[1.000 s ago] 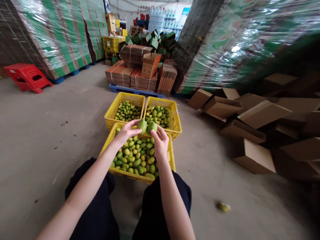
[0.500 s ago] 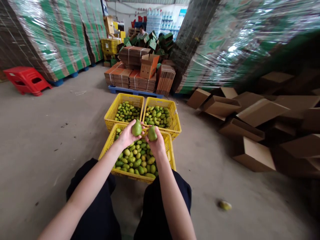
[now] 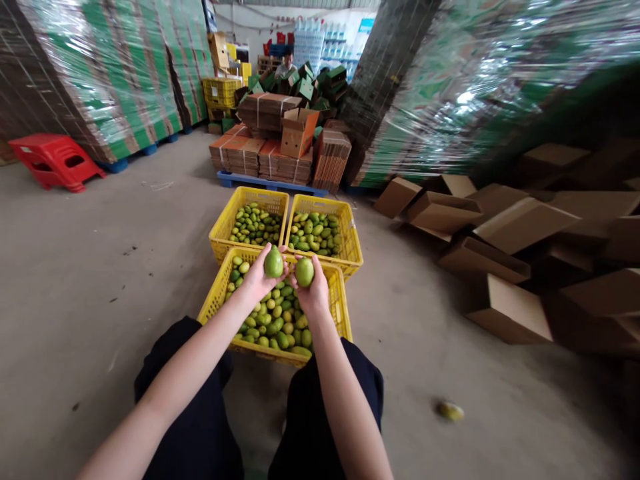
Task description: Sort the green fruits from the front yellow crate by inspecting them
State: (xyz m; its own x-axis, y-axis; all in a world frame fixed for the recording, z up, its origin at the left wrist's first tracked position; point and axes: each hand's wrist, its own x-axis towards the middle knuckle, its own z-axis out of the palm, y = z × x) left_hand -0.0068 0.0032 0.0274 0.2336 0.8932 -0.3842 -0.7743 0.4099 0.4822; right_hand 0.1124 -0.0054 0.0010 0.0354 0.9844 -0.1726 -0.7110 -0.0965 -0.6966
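Observation:
My left hand (image 3: 259, 275) is closed around a green mango (image 3: 273, 263). Close beside it, my right hand (image 3: 316, 288) grips another green mango (image 3: 305, 272). Both hands are over the near yellow crate (image 3: 220, 293), which holds many green and yellowish mangoes (image 3: 275, 325); my forearms hide part of them. Just beyond stand two more yellow crates side by side, the far left crate (image 3: 225, 235) and the far right crate (image 3: 354, 247), each with mangoes inside.
A lone mango (image 3: 451, 411) lies on the floor at right. Open cardboard boxes (image 3: 517, 307) pile up on that side. Bundled flat cartons (image 3: 285, 167) sit on a blue pallet (image 3: 273, 183) ahead. A red stool (image 3: 55, 160) is at left. A person (image 3: 286, 65) is in the back.
Both hands have dipped slightly, each still holding its mango, and the mango in my right hand has turned a little. The crates stay in place.

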